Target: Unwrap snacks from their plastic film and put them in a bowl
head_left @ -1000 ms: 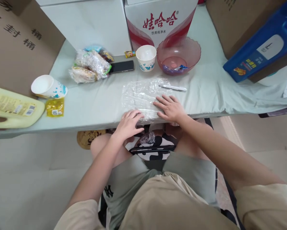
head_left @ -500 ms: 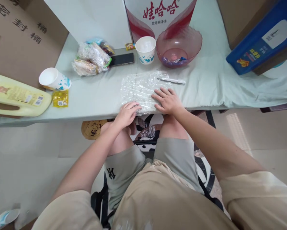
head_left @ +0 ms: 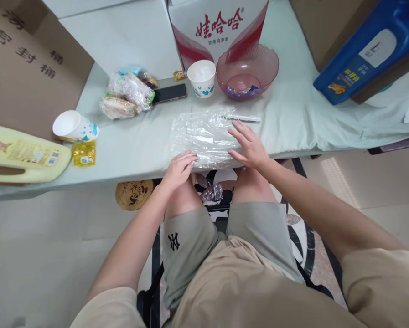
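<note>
A crinkled clear plastic sheet [head_left: 204,136] lies flat near the front edge of the cloth-covered table. The fingers of my left hand [head_left: 180,169] rest stretched out on its lower left corner. My right hand [head_left: 250,146] is spread over the sheet's right side, fingers apart; whether it touches the plastic I cannot tell. Just beyond my right fingertips lies a slim white pen-like tool [head_left: 247,119], its left end by the sheet's upper edge. Neither hand grips anything.
Behind the sheet are a phone [head_left: 170,93], wrapped snacks [head_left: 127,93], a paper cup [head_left: 202,79] and a pink bowl [head_left: 248,73]. At left are a tipped cup [head_left: 76,126], a yellow packet [head_left: 84,153] and a pale yellow jug [head_left: 26,152]. A blue bottle [head_left: 353,54] leans at right.
My right hand has shifted right across the plastic sheet, its fingers now more raised. My left hand stays at the lower left corner. The camera view has tilted slightly.
</note>
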The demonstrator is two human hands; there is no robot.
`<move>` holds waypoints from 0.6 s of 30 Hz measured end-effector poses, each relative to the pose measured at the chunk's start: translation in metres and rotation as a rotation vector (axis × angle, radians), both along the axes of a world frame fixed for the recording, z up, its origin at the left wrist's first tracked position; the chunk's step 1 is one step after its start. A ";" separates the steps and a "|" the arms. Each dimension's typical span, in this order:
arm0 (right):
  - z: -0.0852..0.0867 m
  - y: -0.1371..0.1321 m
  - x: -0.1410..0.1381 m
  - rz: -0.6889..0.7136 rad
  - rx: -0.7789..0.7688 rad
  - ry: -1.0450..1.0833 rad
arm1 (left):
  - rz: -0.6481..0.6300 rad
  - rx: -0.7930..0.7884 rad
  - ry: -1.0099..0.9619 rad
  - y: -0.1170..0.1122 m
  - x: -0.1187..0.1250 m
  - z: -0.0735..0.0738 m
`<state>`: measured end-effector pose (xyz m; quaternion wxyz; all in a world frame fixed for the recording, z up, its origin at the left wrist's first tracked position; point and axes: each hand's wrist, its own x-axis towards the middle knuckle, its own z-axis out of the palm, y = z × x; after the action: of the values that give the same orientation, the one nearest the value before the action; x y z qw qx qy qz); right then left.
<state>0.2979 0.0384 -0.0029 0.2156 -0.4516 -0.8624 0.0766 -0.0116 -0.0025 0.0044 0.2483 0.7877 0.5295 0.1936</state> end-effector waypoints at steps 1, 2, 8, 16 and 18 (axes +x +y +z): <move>-0.001 -0.011 0.008 -0.048 0.041 0.020 | 0.007 -0.008 -0.017 -0.001 -0.001 0.001; -0.002 -0.023 0.015 -0.081 0.062 0.017 | 0.016 -0.019 -0.036 -0.002 -0.003 0.003; -0.020 -0.072 0.040 -0.135 0.040 -0.163 | 0.074 -0.293 -0.095 -0.006 -0.015 0.024; -0.006 -0.064 0.017 -0.055 -0.018 0.254 | 0.061 -0.389 -0.097 -0.008 -0.013 0.049; 0.001 -0.063 0.015 -0.107 -0.108 0.457 | 0.066 -0.349 -0.098 -0.011 -0.016 0.055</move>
<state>0.3130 -0.0242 -0.0020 0.3842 -0.4787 -0.7607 0.2113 -0.0281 -0.0138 0.0590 0.4002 0.7043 0.5681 0.1450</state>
